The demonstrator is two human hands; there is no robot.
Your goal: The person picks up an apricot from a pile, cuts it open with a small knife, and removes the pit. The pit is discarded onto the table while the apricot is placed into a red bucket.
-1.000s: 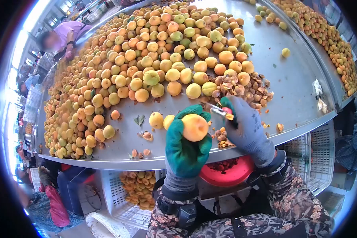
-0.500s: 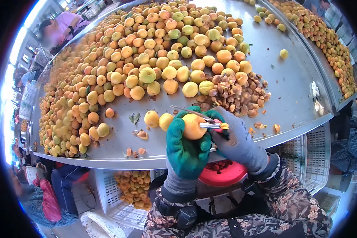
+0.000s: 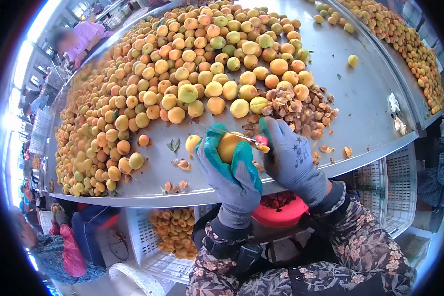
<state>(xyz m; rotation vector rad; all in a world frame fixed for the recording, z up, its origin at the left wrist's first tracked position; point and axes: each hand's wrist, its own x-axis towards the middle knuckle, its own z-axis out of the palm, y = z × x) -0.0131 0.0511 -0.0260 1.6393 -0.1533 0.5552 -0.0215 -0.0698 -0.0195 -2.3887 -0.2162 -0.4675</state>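
My left hand (image 3: 230, 170), in a grey and green glove, is wrapped round a yellow-orange apricot (image 3: 229, 147) above the front edge of the metal table (image 3: 167, 165). Beside it, my right hand (image 3: 292, 155), in a matching glove, grips a small tool (image 3: 261, 143) with a red and yellow handle. The tool's thin metal part lies across the top of the fruit. Behind my hands is a heap of brown pits (image 3: 296, 111), next to the large pile of apricots (image 3: 182, 64).
Below the table edge are a red bowl (image 3: 281, 212) with dark bits, a white crate (image 3: 148, 244) of opened apricots and another white crate (image 3: 372, 190). Other people (image 3: 79, 42) are at the left. White scraps (image 3: 393, 102) lie at the right.
My left hand has turned the apricot, and its grey back now shows. The tool has moved from the fruit's right side to across its top. The whole view has shifted slightly.
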